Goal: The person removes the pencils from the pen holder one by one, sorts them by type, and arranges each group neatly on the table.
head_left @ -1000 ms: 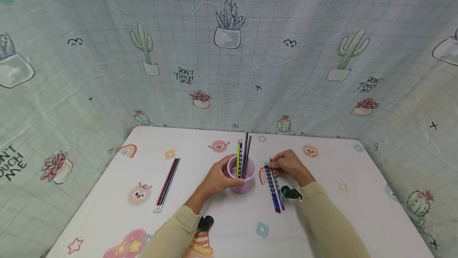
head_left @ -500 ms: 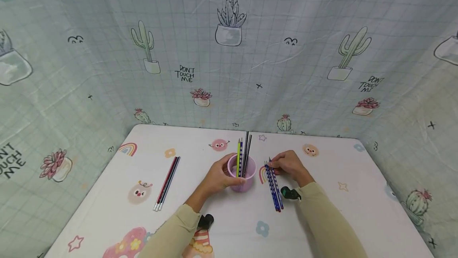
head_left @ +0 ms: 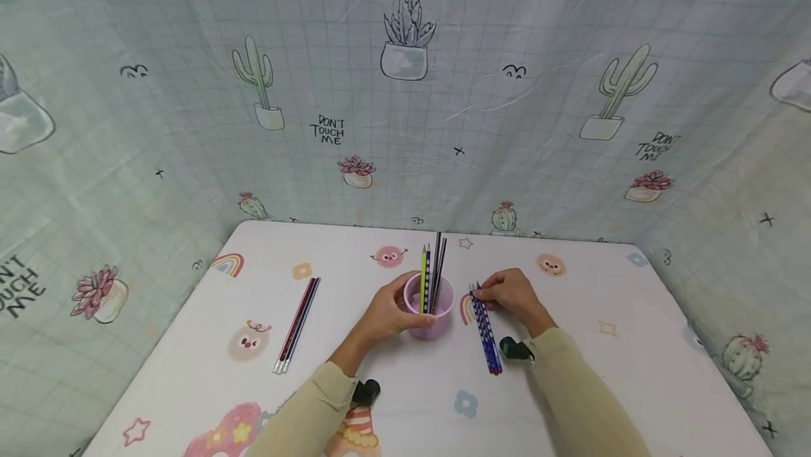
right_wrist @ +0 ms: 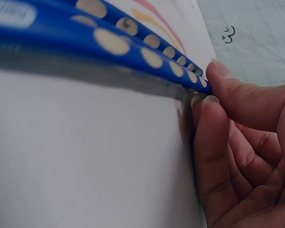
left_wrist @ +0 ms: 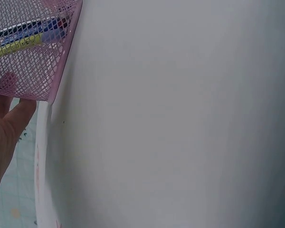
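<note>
My left hand grips the side of a pink mesh pencil cup. A yellow-green pencil, a blue dotted pencil and some thin black sticks stand in the cup. The left wrist view shows the mesh wall with fingertips against it. To the right of the cup, blue dotted pencils lie close together on the table. My right hand pinches the far end of one between thumb and index finger; the right wrist view shows this blue pencil up close, its tip hidden by the fingers.
Several dark and red pencils lie side by side on the left of the white printed table. Patterned cloth hangs behind the table and at both sides.
The blue pencil in my right hand has moved left, closing the gap to the other blue pencils. My left hand and the cup stay almost where they were.
</note>
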Motion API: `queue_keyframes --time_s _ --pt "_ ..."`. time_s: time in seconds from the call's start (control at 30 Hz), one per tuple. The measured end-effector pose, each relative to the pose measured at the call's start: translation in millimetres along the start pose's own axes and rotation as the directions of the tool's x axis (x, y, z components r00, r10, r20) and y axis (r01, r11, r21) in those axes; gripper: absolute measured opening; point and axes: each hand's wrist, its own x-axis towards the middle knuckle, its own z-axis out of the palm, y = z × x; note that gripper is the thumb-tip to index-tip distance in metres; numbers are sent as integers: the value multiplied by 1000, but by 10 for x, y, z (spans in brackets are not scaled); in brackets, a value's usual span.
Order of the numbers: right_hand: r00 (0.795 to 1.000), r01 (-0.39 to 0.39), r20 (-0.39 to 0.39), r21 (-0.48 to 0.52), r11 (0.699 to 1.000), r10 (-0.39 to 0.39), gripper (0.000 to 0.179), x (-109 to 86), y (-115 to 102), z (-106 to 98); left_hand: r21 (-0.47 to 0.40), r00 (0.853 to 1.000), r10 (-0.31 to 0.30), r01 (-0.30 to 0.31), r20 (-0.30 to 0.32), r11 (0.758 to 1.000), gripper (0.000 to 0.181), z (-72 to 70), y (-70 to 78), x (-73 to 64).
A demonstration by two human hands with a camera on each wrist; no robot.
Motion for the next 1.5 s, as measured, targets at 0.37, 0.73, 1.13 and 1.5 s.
queue_keyframes --time_s 0.37,0.73,1.13,1.5 --pt "999 26 -22 -36 999 -27 18 -49 26 1 18 1000 -3 3 -3 1000 85 35 13 -11" --pt "999 29 -44 -86 996 -32 18 -64 30 -25 -7 1000 17 -17 8 1000 85 66 -10 0" --pt "998 57 -30 -146 988 -62 21 -31 26 -34 -3 1000 3 -3 8 1000 85 44 -45 23" --pt "982 187 15 -70 980 -187 28 -113 19 3 10 1000 -7 7 2 1000 86 5 -41 3"
